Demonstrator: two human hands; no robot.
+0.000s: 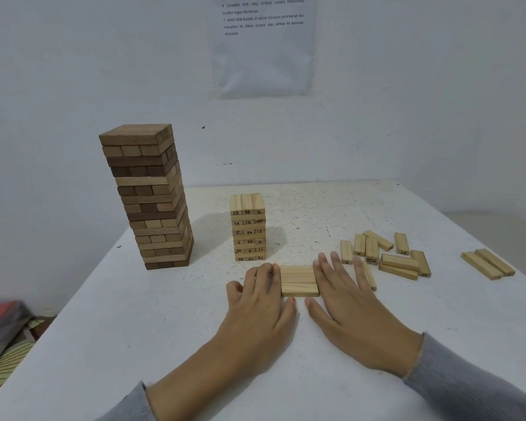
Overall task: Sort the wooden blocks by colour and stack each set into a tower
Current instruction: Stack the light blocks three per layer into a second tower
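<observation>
At near centre of the desk (164,329), the left hand (257,302) and right hand (343,296) flank a flat row of three light blocks (299,281). Neither grips: left fingers lightly bent against its left end, right fingers straight and spread at its right end. Just beyond: numbered light tower (249,229). Far left: taller dark tower (152,202). Right: loose light blocks (386,256), plus a separate pair (488,264) further right.

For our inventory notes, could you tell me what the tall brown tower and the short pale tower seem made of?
Tall brown block tower: wood, seemingly stained matt, with visible grain. Short pale numbered block tower: light unfinished-looking wood, perhaps pine; printed black numbers.
</observation>
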